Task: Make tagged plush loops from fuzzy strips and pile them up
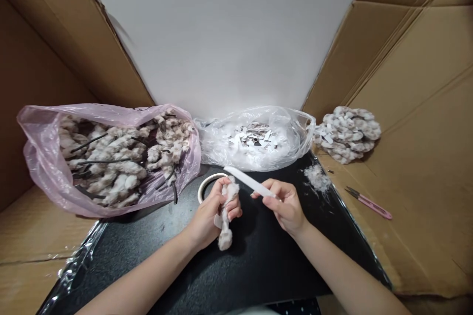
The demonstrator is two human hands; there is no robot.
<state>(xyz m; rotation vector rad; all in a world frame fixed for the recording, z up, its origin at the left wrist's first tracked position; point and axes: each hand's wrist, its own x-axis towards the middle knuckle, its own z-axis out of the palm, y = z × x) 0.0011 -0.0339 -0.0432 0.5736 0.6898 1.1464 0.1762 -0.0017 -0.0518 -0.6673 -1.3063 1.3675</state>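
Wrapped round a fluffy whitish-grey piece [226, 237], my left hand [216, 209] is closed near the middle of the black surface. A small white tab sticks out beside its palm. My right hand [284, 204] pinches one end of a flat white strip [246, 180]. The strip's far end reaches up and left, close to the top of the fluffy piece; whether they touch I cannot tell. Just behind my left hand lies a cream roll of tape [201, 189], partly hidden by the fingers.
A pink bag [40, 157] of fluffy pieces with dark stems stands left. A clear bag [214, 145] holds small white and dark pieces. At right are a fluffy bundle [347, 135], loose fluff [317, 178] and pink-handled snips [373, 205]. Cardboard walls [417, 108] flank the black table [148, 256].
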